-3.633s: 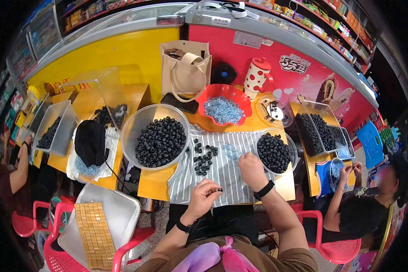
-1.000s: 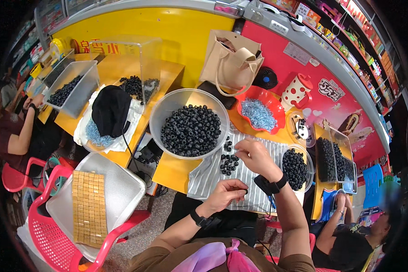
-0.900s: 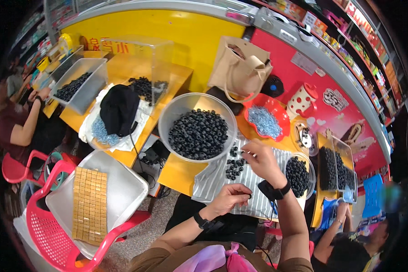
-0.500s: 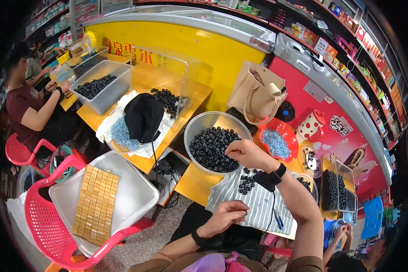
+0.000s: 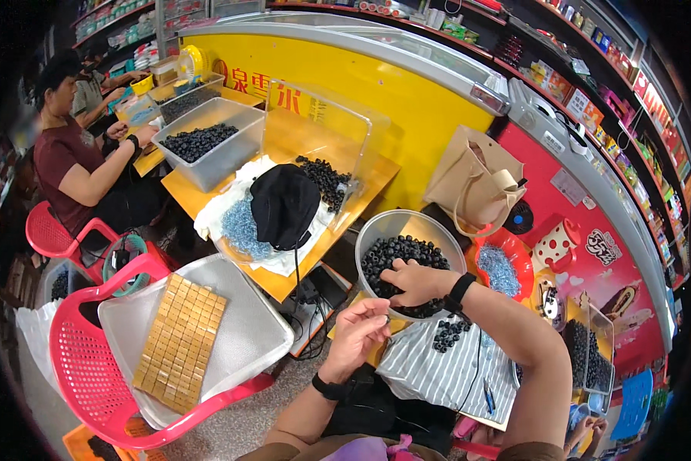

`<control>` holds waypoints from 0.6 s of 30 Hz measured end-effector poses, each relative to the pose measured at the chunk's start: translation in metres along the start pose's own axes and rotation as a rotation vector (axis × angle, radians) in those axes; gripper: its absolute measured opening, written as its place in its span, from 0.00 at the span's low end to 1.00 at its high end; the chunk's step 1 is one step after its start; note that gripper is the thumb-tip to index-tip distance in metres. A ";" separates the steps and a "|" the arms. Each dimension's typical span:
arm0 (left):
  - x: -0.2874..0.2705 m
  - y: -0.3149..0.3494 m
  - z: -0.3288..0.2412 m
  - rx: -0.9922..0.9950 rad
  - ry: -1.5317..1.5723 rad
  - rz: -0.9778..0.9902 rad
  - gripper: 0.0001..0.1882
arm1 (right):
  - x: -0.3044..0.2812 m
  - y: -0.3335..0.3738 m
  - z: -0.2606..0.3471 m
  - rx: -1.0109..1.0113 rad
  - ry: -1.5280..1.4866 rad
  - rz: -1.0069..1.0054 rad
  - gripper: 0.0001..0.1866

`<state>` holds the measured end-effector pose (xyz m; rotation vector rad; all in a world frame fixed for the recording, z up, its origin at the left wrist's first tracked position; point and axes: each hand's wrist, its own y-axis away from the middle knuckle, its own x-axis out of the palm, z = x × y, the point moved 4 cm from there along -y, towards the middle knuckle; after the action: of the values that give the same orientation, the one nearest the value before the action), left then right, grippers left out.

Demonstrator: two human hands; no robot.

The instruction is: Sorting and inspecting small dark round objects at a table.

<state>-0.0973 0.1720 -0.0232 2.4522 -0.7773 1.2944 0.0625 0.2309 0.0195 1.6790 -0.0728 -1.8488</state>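
A clear round plastic bowl (image 5: 368, 240) holds a heap of small black ring-like parts (image 5: 403, 252). Down in that heap is my right hand (image 5: 418, 283), its fingers apart and touching the parts, with the tips partly hidden. Beside the bowl's near side, my left hand (image 5: 358, 336) is raised with thumb and fingers pinched together; whatever lies between them is too small to make out. Several loose black parts (image 5: 449, 335) rest on a striped grey-and-white cloth (image 5: 430, 373) below my right wrist. A blue pen (image 5: 490, 396) also lies there.
Behind the bowl are a red dish (image 5: 523, 265) of bluish clear bits and a beige bag (image 5: 468, 180). At left stand a pink chair (image 5: 84, 369) with a white tray (image 5: 245, 323), and a clear bin (image 5: 207, 169) of black parts. A person (image 5: 72, 165) sits far left.
My right hand has gone from over the bowl's right edge down into the black parts. My left hand has risen from the cloth's edge toward the bowl. The whole view has shifted.
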 end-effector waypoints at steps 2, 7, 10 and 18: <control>0.000 0.004 0.001 0.003 0.020 0.007 0.12 | -0.005 -0.003 0.003 -0.024 -0.034 0.042 0.34; 0.005 0.002 0.006 -0.032 -0.007 0.025 0.12 | 0.007 -0.012 -0.006 -0.013 -0.188 0.069 0.33; 0.005 0.004 0.010 -0.059 -0.010 0.016 0.11 | 0.004 -0.005 0.003 -0.120 -0.275 -0.050 0.28; 0.007 0.012 0.011 -0.035 -0.012 -0.020 0.10 | -0.012 -0.004 0.002 -0.149 -0.381 -0.259 0.13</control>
<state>-0.0930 0.1550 -0.0238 2.4359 -0.7706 1.2492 0.0586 0.2388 0.0282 1.2650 0.1278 -2.2888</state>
